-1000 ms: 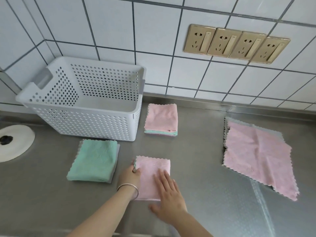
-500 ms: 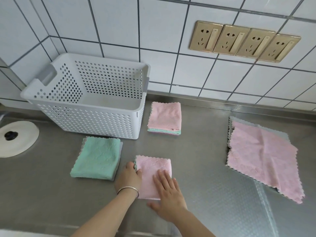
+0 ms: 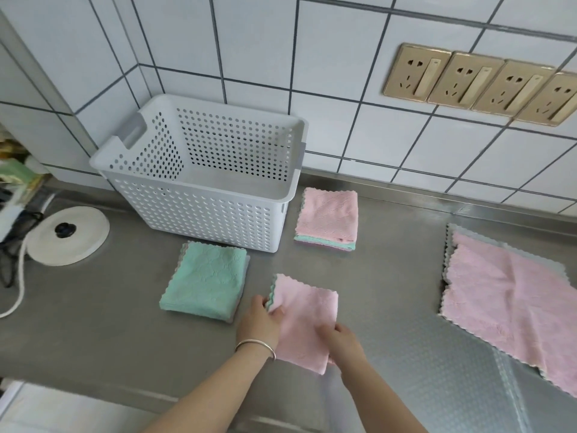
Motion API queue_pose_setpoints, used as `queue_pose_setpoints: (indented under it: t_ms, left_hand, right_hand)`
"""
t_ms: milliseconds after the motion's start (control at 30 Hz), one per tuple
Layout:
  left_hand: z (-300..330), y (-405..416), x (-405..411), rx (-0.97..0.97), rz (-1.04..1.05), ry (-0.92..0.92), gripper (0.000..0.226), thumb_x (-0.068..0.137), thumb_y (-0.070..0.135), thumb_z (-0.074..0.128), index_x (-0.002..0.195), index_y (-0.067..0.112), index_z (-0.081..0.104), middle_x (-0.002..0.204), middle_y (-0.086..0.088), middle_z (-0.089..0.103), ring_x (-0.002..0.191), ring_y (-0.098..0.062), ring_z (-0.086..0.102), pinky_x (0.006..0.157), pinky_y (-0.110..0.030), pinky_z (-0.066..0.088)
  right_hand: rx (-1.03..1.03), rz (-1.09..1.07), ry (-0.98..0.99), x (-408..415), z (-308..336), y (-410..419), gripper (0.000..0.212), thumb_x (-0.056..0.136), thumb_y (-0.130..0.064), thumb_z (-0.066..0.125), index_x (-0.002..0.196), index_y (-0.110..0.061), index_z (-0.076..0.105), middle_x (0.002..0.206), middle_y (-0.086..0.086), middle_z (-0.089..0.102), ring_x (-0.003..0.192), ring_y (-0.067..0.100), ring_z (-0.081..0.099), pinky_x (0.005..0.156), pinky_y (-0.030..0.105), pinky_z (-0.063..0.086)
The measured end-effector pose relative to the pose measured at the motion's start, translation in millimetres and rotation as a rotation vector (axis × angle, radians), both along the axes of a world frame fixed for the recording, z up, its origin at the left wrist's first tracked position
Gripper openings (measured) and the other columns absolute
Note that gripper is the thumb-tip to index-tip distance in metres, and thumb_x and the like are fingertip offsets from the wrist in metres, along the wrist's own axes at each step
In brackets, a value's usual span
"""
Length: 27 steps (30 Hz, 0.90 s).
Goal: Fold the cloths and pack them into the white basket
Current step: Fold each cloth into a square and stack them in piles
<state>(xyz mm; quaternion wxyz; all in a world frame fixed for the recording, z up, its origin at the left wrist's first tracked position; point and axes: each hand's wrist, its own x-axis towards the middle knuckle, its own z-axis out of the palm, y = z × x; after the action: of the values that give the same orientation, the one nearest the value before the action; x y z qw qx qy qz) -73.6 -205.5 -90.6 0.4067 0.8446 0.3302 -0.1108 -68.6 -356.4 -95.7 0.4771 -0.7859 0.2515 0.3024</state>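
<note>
The small folded pink cloth (image 3: 304,320) is pinched by the left hand (image 3: 260,321) and right hand (image 3: 345,340), the white perforated plastic basket (image 3: 199,214) lying beyond the left hand, up-left.

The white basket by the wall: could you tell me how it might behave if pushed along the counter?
The white basket looks empty and perforated, so probably light. On the smooth steel counter it would likely slide easily. Being tall, it might tip if pushed near the rim.

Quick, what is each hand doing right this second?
Left hand: pinches the left edge of the folded pink cloth.
Right hand: grips the same cloth at its near right edge.
</note>
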Motion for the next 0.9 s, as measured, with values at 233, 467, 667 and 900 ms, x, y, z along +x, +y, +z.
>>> queue_pose_setpoints:
  t_ms: [233,467,667,900]
  left_hand:
    - [56,92,3,-0.085,0.239,-0.288,0.033,0.081,0.029,0.065,0.109,0.018,0.051,0.093,-0.005,0.06,0.085,-0.024,0.053,0.072,-0.028,0.036]
    - [33,165,28,0.014,0.23,-0.208,0.031,0.08,0.03,0.06,0.108,0.022,0.049,0.104,-0.011,0.065,0.094,-0.036,0.059,0.083,-0.04,0.049]
    - [4,176,26,-0.002,0.24,-0.112,0.038,0.081,0.033,0.062,0.113,0.018,0.049,0.107,-0.012,0.065,0.097,-0.035,0.06,0.083,-0.037,0.048]
    - [-13,182,27,0.021,0.251,-0.127,0.046,0.077,0.034,0.069,0.115,0.013,0.051,0.111,-0.01,0.065,0.101,-0.032,0.061,0.081,-0.033,0.045]
  right_hand:
    - [0.292,0.096,-0.16,17,46,80,0.047,0.069,-0.043,0.057,0.098,-0.006,0.062,0.085,0.001,0.061,0.075,0.017,0.054,0.065,0.029,0.042]
    - [0.252,0.118,-0.197,42,27,158,0.02,0.086,-0.032,0.059,0.081,-0.012,0.06,0.077,0.0,0.059,0.072,0.018,0.055,0.063,0.028,0.045]
    - [0.045,0.147,-0.153,46,1,175,0.025,0.087,-0.031,0.056,0.082,-0.007,0.057,0.069,0.001,0.053,0.068,0.018,0.05,0.055,0.025,0.038]
    - [-0.074,0.196,-0.084,48,-5,179,0.023,0.087,-0.035,0.056,0.084,-0.012,0.055,0.07,-0.002,0.053,0.068,0.018,0.051,0.047,0.023,0.032]
